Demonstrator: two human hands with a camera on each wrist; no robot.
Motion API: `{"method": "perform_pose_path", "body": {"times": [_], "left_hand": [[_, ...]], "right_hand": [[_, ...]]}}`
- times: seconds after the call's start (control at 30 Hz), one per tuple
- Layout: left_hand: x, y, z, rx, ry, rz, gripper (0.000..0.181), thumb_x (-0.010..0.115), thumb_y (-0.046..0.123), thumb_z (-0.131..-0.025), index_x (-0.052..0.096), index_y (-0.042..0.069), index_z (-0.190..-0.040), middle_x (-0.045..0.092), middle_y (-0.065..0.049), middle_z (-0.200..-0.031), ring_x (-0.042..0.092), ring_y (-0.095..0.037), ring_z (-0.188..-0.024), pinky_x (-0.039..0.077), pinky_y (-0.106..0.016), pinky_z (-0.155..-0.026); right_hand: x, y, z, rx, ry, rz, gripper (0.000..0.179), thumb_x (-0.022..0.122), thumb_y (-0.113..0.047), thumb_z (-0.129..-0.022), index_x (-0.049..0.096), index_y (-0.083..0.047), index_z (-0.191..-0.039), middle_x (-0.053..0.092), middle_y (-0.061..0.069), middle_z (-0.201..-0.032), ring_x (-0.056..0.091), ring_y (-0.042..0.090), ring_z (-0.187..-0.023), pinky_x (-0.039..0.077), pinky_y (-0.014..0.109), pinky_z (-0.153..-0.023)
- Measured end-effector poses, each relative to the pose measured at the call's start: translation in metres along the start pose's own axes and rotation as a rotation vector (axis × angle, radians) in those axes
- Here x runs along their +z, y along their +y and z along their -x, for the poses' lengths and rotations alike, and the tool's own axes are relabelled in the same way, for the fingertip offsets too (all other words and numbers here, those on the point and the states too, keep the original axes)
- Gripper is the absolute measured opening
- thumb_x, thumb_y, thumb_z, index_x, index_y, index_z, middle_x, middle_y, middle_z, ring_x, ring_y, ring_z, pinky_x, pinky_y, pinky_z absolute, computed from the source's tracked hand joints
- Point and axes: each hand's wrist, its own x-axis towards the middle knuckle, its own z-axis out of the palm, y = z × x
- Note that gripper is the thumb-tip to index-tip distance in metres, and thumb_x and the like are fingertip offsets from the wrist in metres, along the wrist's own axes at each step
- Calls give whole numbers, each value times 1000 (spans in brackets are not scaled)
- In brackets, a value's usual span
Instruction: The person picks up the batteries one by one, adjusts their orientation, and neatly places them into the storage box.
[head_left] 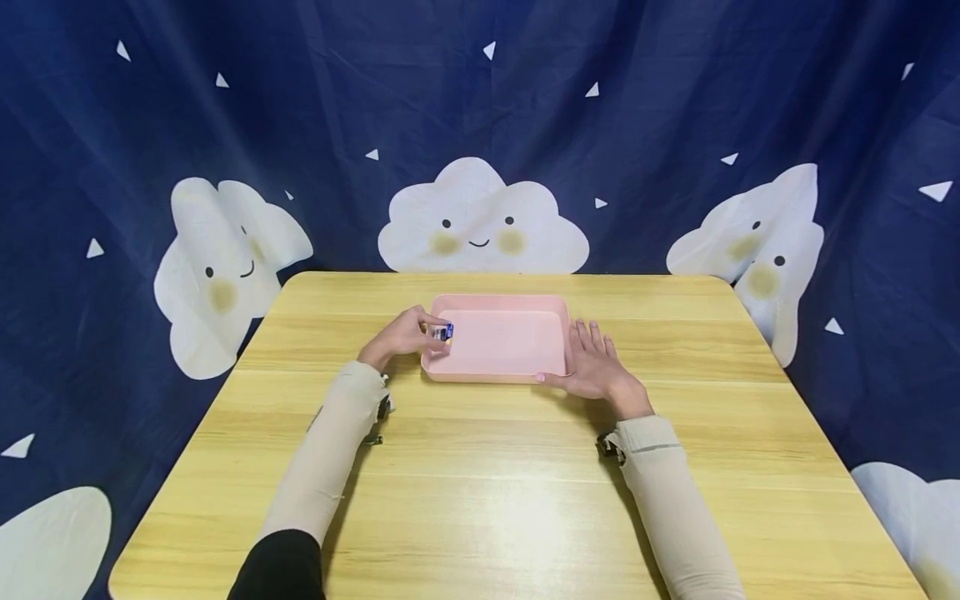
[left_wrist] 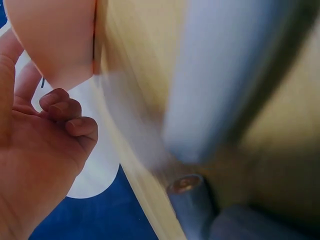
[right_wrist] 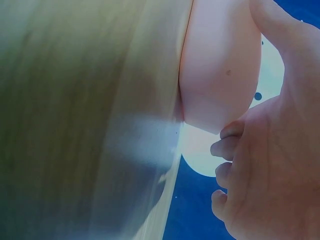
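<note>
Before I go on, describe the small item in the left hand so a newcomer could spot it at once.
On the pale wood-grain table sits a shallow pink tray. At the tray's left end, the left hand pinches the small item. Its blue and white colouring sets it apart from the plain pink tray.

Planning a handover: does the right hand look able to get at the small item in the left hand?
Probably yes: from the right end of the pink tray, the right hand has open space to the small item, though the left hand partly covers it.
</note>
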Motion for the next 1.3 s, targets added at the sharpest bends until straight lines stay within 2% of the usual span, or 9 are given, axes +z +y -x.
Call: {"method": "perform_pose_path", "body": {"times": [0.17,0.23,0.3,0.4,0.53,0.8,1.07,1.17,1.3], "left_hand": [[3,-3,-2,8,1,-24,58,90,21,-79,71,6,-132,36,6,-58,34,-13,-57,34,-24,-57],[4,-4,-3,15,3,-39,57,90,21,-78,71,6,-130,40,6,-55,34,-12,-55,34,-23,-55],[5,-4,-4,21,7,-53,57,90,21,-78,72,6,-130,49,5,-59,37,-11,-57,35,-23,-56],[5,-4,-5,27,8,-71,56,91,21,-78,73,5,-129,62,-3,-75,44,-14,-64,38,-24,-58],[5,-3,-6,22,3,-103,56,90,22,-79,72,5,-129,65,-11,-93,48,-19,-78,41,-27,-66],[6,1,-5,25,-16,-155,54,88,24,-83,72,5,-131,60,-9,-90,48,-20,-82,40,-28,-71],[5,-1,-3,18,-30,-163,60,87,26,-83,68,7,-137,62,-13,-102,48,-22,-90,41,-30,-76],[3,-3,-3,22,-25,-142,65,87,28,-83,65,8,-141,57,-7,-93,47,-19,-87,40,-28,-73],[-5,-1,0,54,-5,-76,65,85,26,-85,62,6,-143,47,0,-77,43,-15,-72,37,-26,-63]], "right_hand": [[-1,-1,1,0,1,-10,126,55,-78,-89,-2,7,-162,-4,28,-171,-7,48,-159,1,64,-127],[-1,0,1,0,0,-10,126,55,-78,-89,-2,7,-162,-4,28,-171,-7,48,-159,1,64,-127],[-1,0,1,1,-1,-9,127,55,-78,-89,-2,7,-162,-4,27,-171,-7,48,-159,1,64,-127],[-1,0,1,3,-2,-9,127,55,-79,-88,-2,7,-163,-5,27,-171,-7,48,-159,0,64,-127],[-1,0,1,3,-3,-12,128,54,-80,-88,-2,7,-163,-5,27,-172,-7,47,-159,-1,64,-127],[0,0,1,4,-1,-5,127,54,-79,-88,-3,6,-163,-5,27,-172,-8,47,-160,0,64,-128],[2,0,1,2,-6,-5,127,54,-80,-89,-2,7,-162,-5,27,-172,-7,47,-159,1,64,-128],[1,0,0,-3,-6,-4,127,53,-80,-89,-2,7,-162,-5,27,-171,-7,48,-159,1,64,-128],[1,1,-1,-7,-4,-3,126,53,-79,-89,-2,8,-162,-6,28,-171,-7,47,-159,1,64,-128]]}}
